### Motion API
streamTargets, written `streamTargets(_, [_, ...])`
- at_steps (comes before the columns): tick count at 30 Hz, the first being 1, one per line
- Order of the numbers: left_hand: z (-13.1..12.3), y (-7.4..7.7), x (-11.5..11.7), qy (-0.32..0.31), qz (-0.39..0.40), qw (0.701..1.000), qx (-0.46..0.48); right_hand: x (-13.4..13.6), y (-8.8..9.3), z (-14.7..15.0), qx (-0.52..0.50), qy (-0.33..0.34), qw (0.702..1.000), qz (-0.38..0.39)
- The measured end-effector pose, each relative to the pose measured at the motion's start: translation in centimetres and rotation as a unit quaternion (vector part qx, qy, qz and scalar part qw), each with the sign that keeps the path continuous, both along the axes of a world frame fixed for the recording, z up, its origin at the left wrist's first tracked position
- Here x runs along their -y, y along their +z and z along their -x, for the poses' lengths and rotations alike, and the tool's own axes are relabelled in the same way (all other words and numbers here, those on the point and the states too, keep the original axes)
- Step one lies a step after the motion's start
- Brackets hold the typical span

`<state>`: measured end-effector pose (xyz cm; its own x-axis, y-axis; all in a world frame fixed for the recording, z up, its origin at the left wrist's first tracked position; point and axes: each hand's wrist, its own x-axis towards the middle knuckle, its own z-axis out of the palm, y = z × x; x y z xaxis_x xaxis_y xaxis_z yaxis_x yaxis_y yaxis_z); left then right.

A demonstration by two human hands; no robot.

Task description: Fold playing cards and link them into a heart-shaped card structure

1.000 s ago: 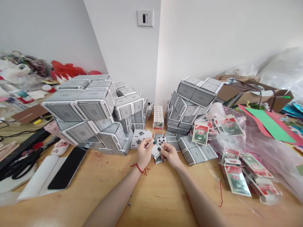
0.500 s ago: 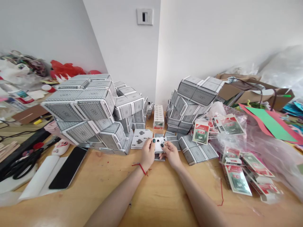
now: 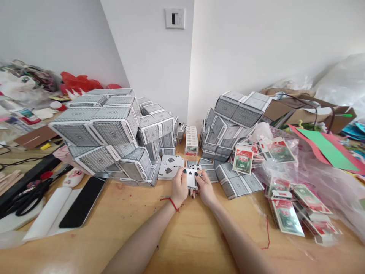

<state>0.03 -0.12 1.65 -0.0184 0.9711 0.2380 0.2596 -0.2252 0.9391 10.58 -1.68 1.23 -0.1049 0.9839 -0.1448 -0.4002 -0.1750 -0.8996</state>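
Note:
Between my two hands is a white playing card (image 3: pixel 191 182) with spade marks, its lower edge bent. My left hand (image 3: pixel 179 186) grips its left side, thumb on top. At its right side my right hand (image 3: pixel 205 186) pinches it, with some fingertips underneath. Fingers hide parts of the card, so I cannot tell whether there is more than one. Just behind lies another spade card (image 3: pixel 195 166). Left of my hands a pile of large-spade cards (image 3: pixel 169 167) rests face up. Grey-backed cards (image 3: pixel 209 171) lie flat behind my right hand.
Tall structures of folded grey cards stand at left (image 3: pixel 114 125) and right (image 3: pixel 239 110). Between them is a row of small card boxes (image 3: pixel 191 140). Red and green card packs (image 3: pixel 285 217) and plastic wrap lie rightward. A phone (image 3: pixel 82 203) and scissors (image 3: pixel 31 198) are on the left.
The card in my hands has come slightly toward me and tilted, its lower edge now bent. My right hand has shifted a little left, uncovering the spade card behind.

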Motion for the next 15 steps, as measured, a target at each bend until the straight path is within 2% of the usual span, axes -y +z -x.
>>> streamTargets(9, [0.00,0.49,0.33,0.006,0.029,0.999,0.039,0.25,0.48,0.25,-0.011,0.016,0.999,0.037])
streamTargets(15, [0.29,0.51,0.30,0.027,0.005,1.000,-0.007,0.22,0.52,0.34,-0.050,0.046,0.996,0.055])
